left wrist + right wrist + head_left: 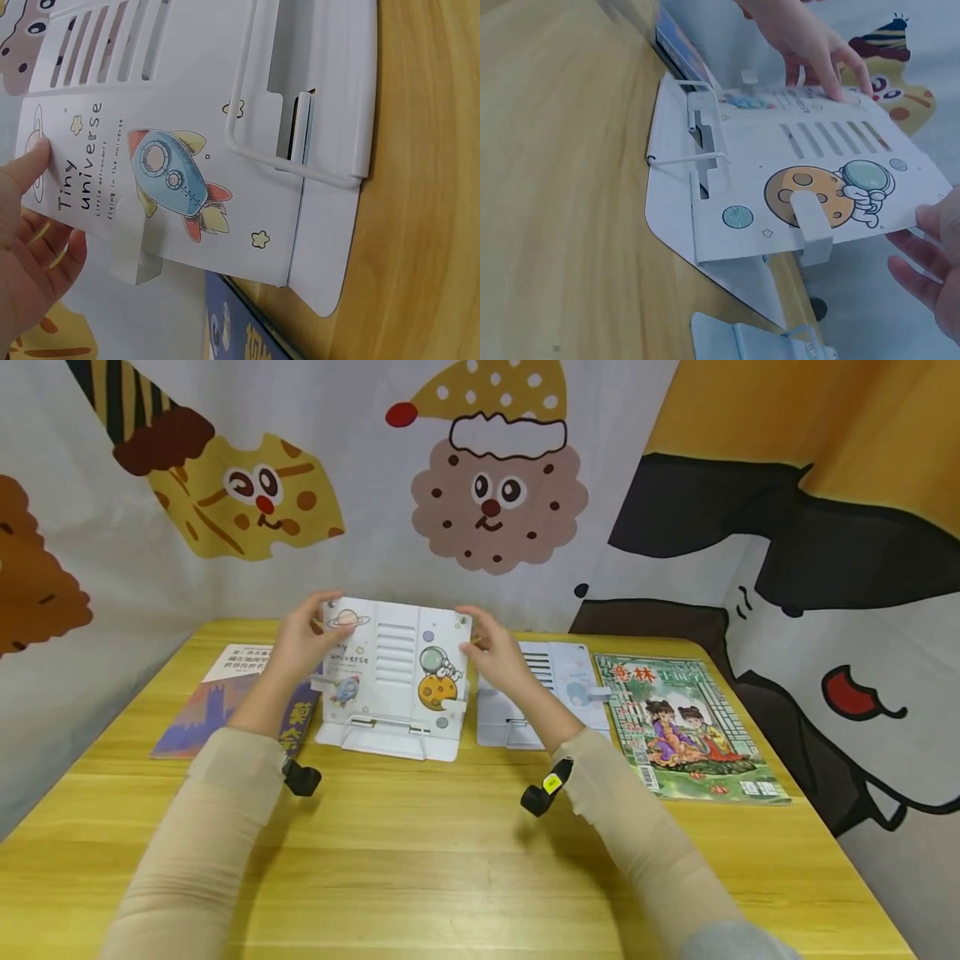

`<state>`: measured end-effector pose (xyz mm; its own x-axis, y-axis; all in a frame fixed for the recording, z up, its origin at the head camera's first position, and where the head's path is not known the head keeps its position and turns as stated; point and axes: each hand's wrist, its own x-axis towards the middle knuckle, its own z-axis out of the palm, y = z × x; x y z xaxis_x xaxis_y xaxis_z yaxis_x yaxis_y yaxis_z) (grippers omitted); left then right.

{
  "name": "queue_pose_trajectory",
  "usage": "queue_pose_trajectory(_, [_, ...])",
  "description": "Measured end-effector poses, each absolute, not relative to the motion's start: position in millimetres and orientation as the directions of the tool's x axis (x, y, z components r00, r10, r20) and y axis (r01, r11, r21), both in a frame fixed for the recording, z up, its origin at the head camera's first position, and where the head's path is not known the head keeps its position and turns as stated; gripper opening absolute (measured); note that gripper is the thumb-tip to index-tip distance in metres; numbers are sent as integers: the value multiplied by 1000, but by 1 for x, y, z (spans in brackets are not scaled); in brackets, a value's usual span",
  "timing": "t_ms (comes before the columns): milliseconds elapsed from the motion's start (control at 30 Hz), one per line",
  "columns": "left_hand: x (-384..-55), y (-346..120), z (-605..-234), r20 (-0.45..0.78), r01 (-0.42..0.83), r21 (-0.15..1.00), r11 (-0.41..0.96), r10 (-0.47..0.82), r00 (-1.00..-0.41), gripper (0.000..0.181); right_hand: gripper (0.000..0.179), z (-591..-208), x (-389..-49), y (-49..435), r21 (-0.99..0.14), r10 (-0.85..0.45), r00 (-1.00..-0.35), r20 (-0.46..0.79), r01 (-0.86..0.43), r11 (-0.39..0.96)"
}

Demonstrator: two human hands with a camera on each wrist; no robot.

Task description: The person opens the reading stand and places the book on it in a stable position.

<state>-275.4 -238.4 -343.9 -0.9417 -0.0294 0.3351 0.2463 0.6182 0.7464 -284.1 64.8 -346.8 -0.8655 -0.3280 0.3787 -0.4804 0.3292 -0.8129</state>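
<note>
A white book stand (395, 693) with space drawings stands tilted back on its base plate on the table. Its upper left corner is pinched by my left hand (302, 633), thumb on the front near the ringed planet and fingers behind. At the upper right corner, my right hand (495, 647) grips the edge in the same way, above the astronaut drawing. A white wire bar (240, 90) crosses the lower front. White side clips (810, 225) sit on the panel's edges, and slots (832, 140) run through its middle.
To the right lies a second book stand (570, 660), partly behind my right forearm. Beyond it is a green illustrated magazine (678, 727). A purple book (217, 710) lies to the left, partly covered by my left arm. A cartoon-print curtain (360, 468) hangs behind the wooden table (420, 860).
</note>
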Motion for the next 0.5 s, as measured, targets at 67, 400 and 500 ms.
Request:
queue_pose_trajectory(67, [-278, -237, -345, 351, 256, 748, 612, -38, -936, 55, 55, -347, -289, 65, -807, -319, -871, 374, -475, 351])
queue_pose_trajectory(400, [-287, -232, -350, 340, 232, 799, 555, -100, -935, 53, 55, -351, -312, 63, -791, -292, -894, 340, -440, 426])
queue_pose_trajectory(500, [-289, -232, -350, 323, 212, 810, 547, -114, -939, 53, 54, -350, -316, 62, -793, -291, -895, 339, -438, 424])
